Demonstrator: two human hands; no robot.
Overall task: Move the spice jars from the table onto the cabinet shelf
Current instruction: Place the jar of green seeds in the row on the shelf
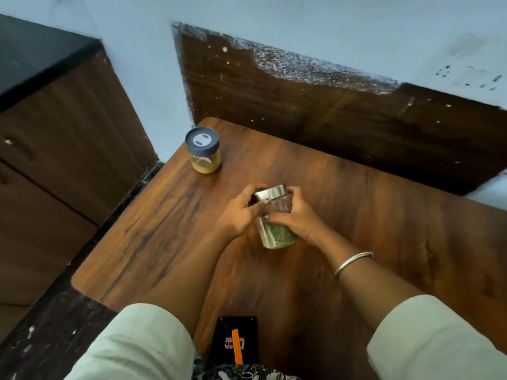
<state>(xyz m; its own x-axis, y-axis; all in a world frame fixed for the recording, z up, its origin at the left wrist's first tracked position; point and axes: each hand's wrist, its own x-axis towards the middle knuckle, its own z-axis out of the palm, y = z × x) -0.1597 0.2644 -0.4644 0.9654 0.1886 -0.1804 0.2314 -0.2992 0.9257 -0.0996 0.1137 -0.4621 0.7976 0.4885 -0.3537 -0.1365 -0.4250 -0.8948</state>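
Both hands are closed round one spice jar. The left hand (pixel 238 213) grips it at the lid end, fingers curled over the steel lid (pixel 270 193). The right hand (pixel 297 218) wraps the glass body from the other side. This green-filled jar (pixel 277 235) sits tilted over the middle of the bench (pixel 384 229); whether its base touches the surface cannot be told.

A second jar (pixel 204 152), with a dark grey lid and yellow contents, stands upright near the far left corner of the bench, well apart from the hands and untouched.

Progress, as judged: no jar is seen on any shelf. One jar is in hand at the pick-up stage and one awaits. The cabinet (pixel 68 138) stands to the left of the bench, its fronts closed in this view; no shelf is visible.

Count: two spice jars, two hands, one bangle (pixel 353 263) on the right wrist, one black device (pixel 237 338) at the near edge.
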